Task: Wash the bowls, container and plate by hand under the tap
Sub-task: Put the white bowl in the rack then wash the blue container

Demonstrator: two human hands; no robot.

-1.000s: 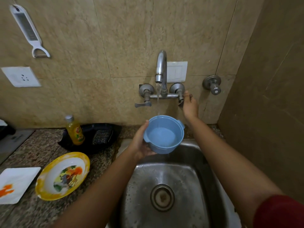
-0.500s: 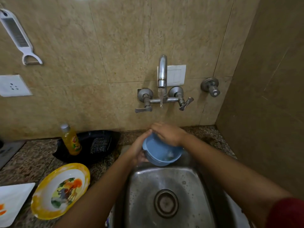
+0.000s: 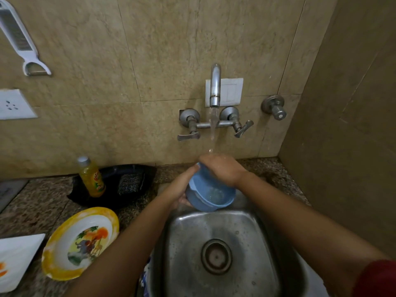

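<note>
A light blue plastic bowl (image 3: 211,195) is held over the back edge of the steel sink (image 3: 216,254), tilted toward me. My left hand (image 3: 182,187) grips its left side from below. My right hand (image 3: 222,170) lies over the bowl's far rim with fingers reaching inside; its fingertips are hidden. Water runs from the wall tap (image 3: 215,86) onto my right hand. A yellow-rimmed picture bowl (image 3: 80,243) and a white square plate (image 3: 15,260) lie on the counter at the left.
A yellow dish soap bottle (image 3: 92,177) stands on a black tray (image 3: 115,185) with a scrub pad (image 3: 130,182). Two lever handles flank the tap, and a separate valve (image 3: 275,107) sits further right. A side wall closes off the right.
My right hand left the right tap handle and came down onto the blue bowl. The bowl dropped lower toward the sink and tilted. Water flows more strongly.
</note>
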